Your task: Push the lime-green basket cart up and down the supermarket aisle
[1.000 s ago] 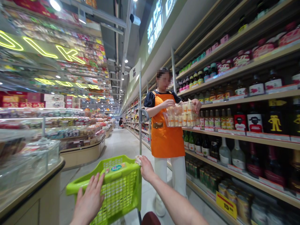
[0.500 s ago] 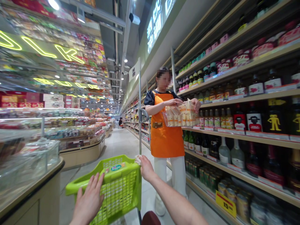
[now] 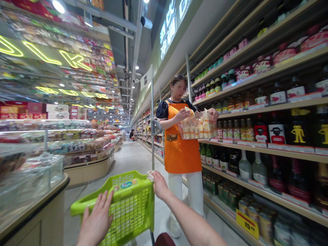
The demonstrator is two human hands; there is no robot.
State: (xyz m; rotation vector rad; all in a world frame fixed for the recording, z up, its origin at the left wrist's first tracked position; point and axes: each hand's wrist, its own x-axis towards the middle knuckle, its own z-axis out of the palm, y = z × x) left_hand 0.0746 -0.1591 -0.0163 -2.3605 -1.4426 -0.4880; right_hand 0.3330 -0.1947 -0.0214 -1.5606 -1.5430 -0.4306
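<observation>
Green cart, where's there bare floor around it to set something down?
Bare floor runs down the aisle ahead, between the curved display and the bottle shelves. A smaller patch lies between the cart and the left counter. It's tighter right of the cart, by the aproned person, and crowded on those shelves.

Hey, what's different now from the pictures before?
The co-worker's hand, which was over the clear box, has drawn back leftward in the picture and now holds a pale packet. Your left hand stays on the green cart; your right hand keeps its crumpled white thing at the cart's corner.
</observation>
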